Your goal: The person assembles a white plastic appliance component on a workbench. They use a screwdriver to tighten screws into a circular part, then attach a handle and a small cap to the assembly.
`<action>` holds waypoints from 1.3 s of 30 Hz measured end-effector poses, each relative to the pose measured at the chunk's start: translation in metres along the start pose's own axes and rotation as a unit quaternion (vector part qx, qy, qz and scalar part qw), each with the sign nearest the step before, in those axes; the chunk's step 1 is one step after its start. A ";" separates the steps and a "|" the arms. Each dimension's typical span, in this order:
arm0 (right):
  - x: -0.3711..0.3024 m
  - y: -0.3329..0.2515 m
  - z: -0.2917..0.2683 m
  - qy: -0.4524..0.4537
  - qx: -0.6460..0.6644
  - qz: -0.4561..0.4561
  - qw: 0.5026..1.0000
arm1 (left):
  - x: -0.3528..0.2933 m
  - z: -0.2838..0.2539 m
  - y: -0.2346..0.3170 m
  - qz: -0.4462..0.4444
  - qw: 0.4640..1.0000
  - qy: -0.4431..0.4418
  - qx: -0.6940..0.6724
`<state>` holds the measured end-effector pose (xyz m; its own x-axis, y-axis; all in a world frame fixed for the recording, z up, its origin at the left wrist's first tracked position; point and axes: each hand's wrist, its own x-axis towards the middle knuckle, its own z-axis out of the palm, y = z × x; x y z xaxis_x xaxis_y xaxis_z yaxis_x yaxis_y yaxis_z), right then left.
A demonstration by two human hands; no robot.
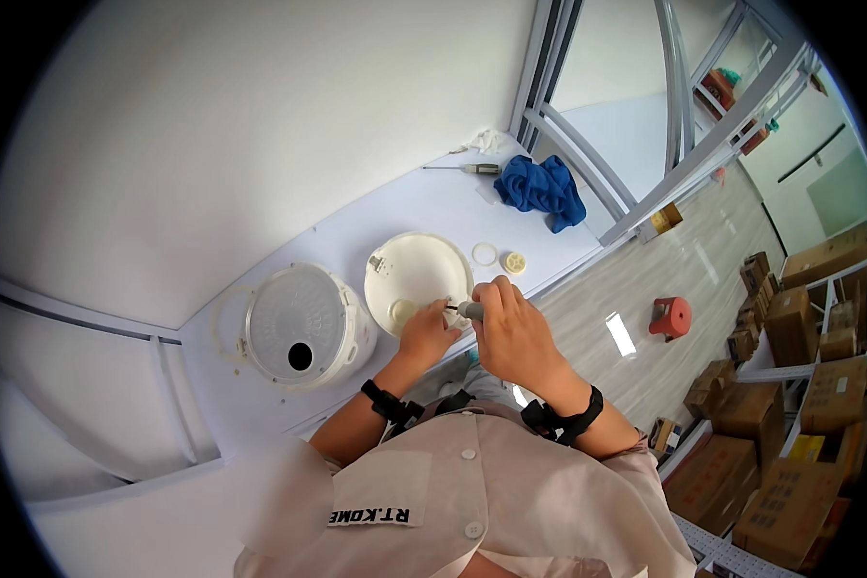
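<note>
A round white lid part (414,270) lies upside down on the white workbench (356,222). My left hand (427,334) rests on its near rim and steadies it. My right hand (511,328) grips a small screwdriver (464,309) whose tip points left onto the lid part near my left fingers. Left of it stands a white rice cooker body (303,328) with its perforated inner lid facing up and a dark round hole in it.
A white ring (485,253) and a small yellowish round part (515,262) lie just beyond the lid part. A blue cloth (544,188) and a second screwdriver (472,169) lie at the far end. Below right are a red stool (671,316) and stacked cardboard boxes (800,405).
</note>
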<state>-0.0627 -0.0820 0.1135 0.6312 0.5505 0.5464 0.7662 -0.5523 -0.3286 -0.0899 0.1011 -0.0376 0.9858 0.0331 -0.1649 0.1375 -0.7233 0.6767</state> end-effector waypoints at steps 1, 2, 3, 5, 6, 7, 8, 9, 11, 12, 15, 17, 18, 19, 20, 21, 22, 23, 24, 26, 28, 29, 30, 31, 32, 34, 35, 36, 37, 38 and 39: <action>-0.002 -0.001 0.001 -0.070 -0.011 0.082 0.994 | 0.001 -0.002 0.002 -0.001 1.000 -0.007 -0.002; 0.002 -0.009 -0.003 -0.142 -0.020 0.160 0.977 | 0.001 -0.002 0.001 -0.001 1.000 -0.007 -0.003; 0.006 -0.016 -0.007 -0.213 -0.029 0.236 0.948 | 0.001 0.000 -0.002 -0.001 1.000 -0.005 -0.004; 0.017 -0.023 -0.013 -0.274 -0.060 0.279 0.918 | -0.001 0.002 -0.005 0.000 1.000 0.003 -0.012; 0.016 -0.022 -0.013 -0.239 -0.063 0.244 0.938 | -0.001 0.002 -0.006 0.001 1.000 0.010 -0.020; 0.016 -0.022 -0.012 -0.204 -0.069 0.208 0.954 | -0.002 0.003 -0.007 0.002 0.999 0.017 -0.027; 0.011 -0.016 -0.008 -0.097 -0.064 0.115 0.987 | -0.001 0.001 -0.004 0.002 1.000 0.007 -0.026; 0.006 -0.012 -0.004 -0.048 -0.050 0.067 0.995 | 0.001 -0.002 -0.002 0.001 1.000 -0.004 -0.024; -0.001 -0.007 0.003 -0.011 -0.023 0.013 1.000 | 0.002 -0.005 0.000 -0.004 1.000 -0.015 -0.024; -0.002 -0.007 0.005 -0.021 -0.006 0.010 1.000 | 0.002 -0.005 0.001 -0.009 0.999 -0.017 -0.025; 0.008 -0.021 -0.007 -0.234 -0.049 0.235 0.942 | 0.002 -0.006 -0.001 -0.010 1.000 -0.017 -0.018; 0.015 -0.025 -0.011 -0.275 -0.066 0.264 0.922 | 0.001 -0.004 -0.004 -0.001 1.000 -0.001 -0.014; 0.018 -0.025 -0.013 -0.294 -0.075 0.278 0.912 | 0.000 -0.002 -0.006 0.007 1.000 0.014 -0.015; 0.018 -0.024 -0.013 -0.200 -0.057 0.197 0.958 | 0.001 0.000 -0.008 0.014 0.999 0.029 -0.015; 0.013 -0.021 -0.012 -0.103 -0.039 0.115 0.987 | 0.002 -0.003 -0.004 0.006 1.000 0.013 -0.016; 0.009 -0.018 -0.010 -0.005 -0.021 0.031 0.999 | 0.002 -0.005 -0.001 -0.003 1.000 -0.003 -0.017; 0.006 -0.012 -0.006 -0.008 -0.023 0.024 0.999 | 0.004 -0.008 0.004 -0.011 1.000 -0.018 -0.018; 0.005 -0.010 -0.001 -0.013 -0.022 0.015 1.000 | 0.004 -0.006 0.002 -0.012 1.000 -0.016 -0.015; 0.004 -0.009 0.001 -0.017 -0.021 0.007 1.000 | 0.004 -0.005 0.000 -0.012 1.000 -0.015 -0.013; 0.006 -0.013 0.000 -0.167 -0.064 0.152 0.972 | 0.004 -0.005 -0.001 -0.013 1.000 -0.016 -0.007; 0.012 -0.020 -0.007 -0.267 -0.081 0.246 0.928 | 0.002 -0.007 0.000 -0.014 1.000 -0.023 -0.002; 0.017 -0.021 -0.010 -0.293 -0.079 0.267 0.915 | 0.004 -0.006 -0.001 -0.013 1.000 -0.017 -0.002; 0.021 -0.021 -0.013 -0.318 -0.076 0.288 0.900 | 0.002 -0.005 -0.002 -0.013 1.000 -0.011 -0.002; 0.019 -0.021 -0.014 -0.257 -0.061 0.222 0.939 | 0.001 -0.003 -0.003 -0.013 1.000 -0.005 -0.002; 0.012 -0.019 -0.017 -0.193 -0.046 0.155 0.968 | 0.002 -0.003 -0.002 -0.013 1.000 -0.008 -0.006; 0.004 -0.016 -0.015 -0.128 -0.035 0.063 0.989 | 0.002 -0.004 0.000 -0.015 1.000 -0.013 -0.013; 0.002 -0.012 -0.010 -0.130 -0.040 0.041 0.990 | 0.002 -0.003 0.000 -0.018 1.000 -0.012 -0.011; 0.001 -0.010 -0.007 -0.131 -0.046 0.018 0.990 | 0.001 -0.003 0.000 -0.021 1.000 -0.010 -0.010; 0.000 -0.009 -0.005 -0.149 -0.065 0.038 0.986 | 0.001 -0.002 0.000 -0.023 1.000 -0.009 -0.009; 0.004 -0.010 -0.004 -0.184 -0.071 0.103 0.975 | 0.001 -0.004 0.003 -0.027 1.000 -0.010 -0.008; 0.009 -0.011 -0.003 -0.217 -0.077 0.167 0.959 | 0.001 -0.009 0.005 -0.023 0.999 -0.024 -0.002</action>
<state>-0.0660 -0.0732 0.1247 0.8544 0.5174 0.0477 0.5072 -0.8105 -0.2931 -0.0873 0.1031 -0.0281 0.9725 0.0321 -0.2305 0.1827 -0.7189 0.6706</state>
